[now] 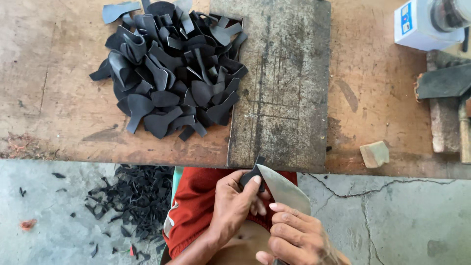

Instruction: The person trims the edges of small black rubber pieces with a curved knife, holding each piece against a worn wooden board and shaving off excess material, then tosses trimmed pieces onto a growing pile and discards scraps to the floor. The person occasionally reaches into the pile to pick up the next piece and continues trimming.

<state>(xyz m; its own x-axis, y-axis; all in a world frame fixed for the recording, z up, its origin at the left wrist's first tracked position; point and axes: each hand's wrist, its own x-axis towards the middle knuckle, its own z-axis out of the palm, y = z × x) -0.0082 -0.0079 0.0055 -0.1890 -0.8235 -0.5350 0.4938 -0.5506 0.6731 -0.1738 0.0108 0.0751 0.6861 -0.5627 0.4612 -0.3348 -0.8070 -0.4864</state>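
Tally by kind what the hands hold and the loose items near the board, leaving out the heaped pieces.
Black rubber piece in left hand: 1
Knife blade in right hand: 1
Grey cutting board: 1
Tan block: 1
Total: 4

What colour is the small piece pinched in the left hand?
Black, like the pile of pieces on the bench; the piece in the left hand shows in the head view.

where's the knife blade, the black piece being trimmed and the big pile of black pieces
knife blade (pixel 284 189), head view, middle of the flat metal face
black piece (pixel 252 172), head view, part showing above the left thumb
pile of black pieces (pixel 171 68), head view, centre of the heap
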